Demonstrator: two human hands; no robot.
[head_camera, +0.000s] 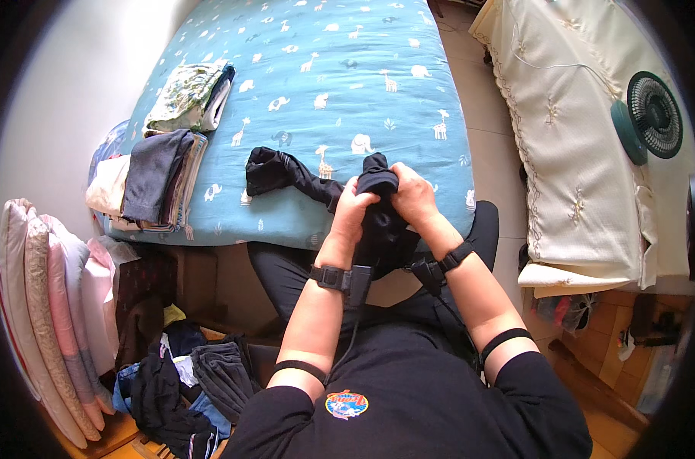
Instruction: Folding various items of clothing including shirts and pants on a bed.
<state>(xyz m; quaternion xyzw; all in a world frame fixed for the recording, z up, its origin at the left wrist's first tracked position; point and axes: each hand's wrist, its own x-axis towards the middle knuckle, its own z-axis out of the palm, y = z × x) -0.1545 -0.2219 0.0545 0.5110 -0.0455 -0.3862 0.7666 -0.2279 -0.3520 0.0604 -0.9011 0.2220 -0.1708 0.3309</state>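
Note:
A black garment (385, 229) lies bunched at the near edge of the bed, one long narrow part stretching left over the blue animal-print sheet (301, 123). My left hand (353, 209) grips a rolled or cuffed end of it from the left, the thumb on top. From the right, my right hand (413, 192) pinches the same end with its fingertips. Both hands are close together above the mattress edge. The lower part of the garment hangs down between my forearms. What kind of garment it is, I cannot tell for sure.
Folded clothes (158, 178) and a second folded stack (190, 97) sit on the bed's left side. Loose clothes (181, 384) are heaped below at the left, beside upright folded bedding (55, 321). A green fan (654, 115) stands on a cream-covered surface (577, 172) at the right.

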